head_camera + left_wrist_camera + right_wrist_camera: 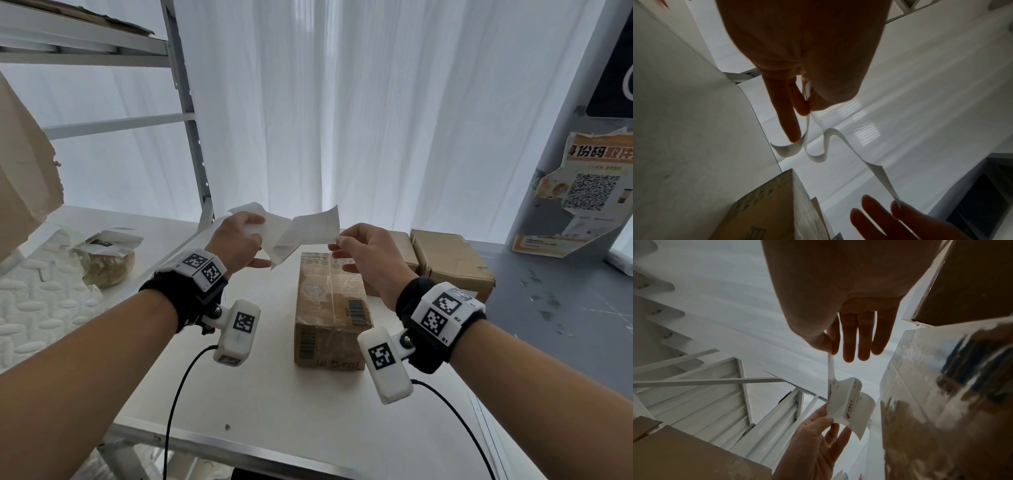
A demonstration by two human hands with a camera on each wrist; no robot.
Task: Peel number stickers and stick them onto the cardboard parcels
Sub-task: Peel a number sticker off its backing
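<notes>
Both hands are raised above the white table [239, 394] with a white sticker strip stretched between them. My left hand [239, 240] pinches the crumpled backing paper [270, 229] between thumb and fingers. My right hand [356, 246] pinches the corner of a white sticker [315, 228] that stands partly away from the backing. In the left wrist view the strip [818, 155] curls in loops below my left hand [807, 104]. In the right wrist view the sticker [846, 400] shows faint print. A long cardboard parcel [330, 308] lies on the table right under the hands.
Two more cardboard parcels [448, 263] sit behind the long one at the right. A bagged round item [106, 260] lies on the padded shelf at left. A metal rack [191, 113] rises at the back left, and a torn box [24, 178] overhangs from the left.
</notes>
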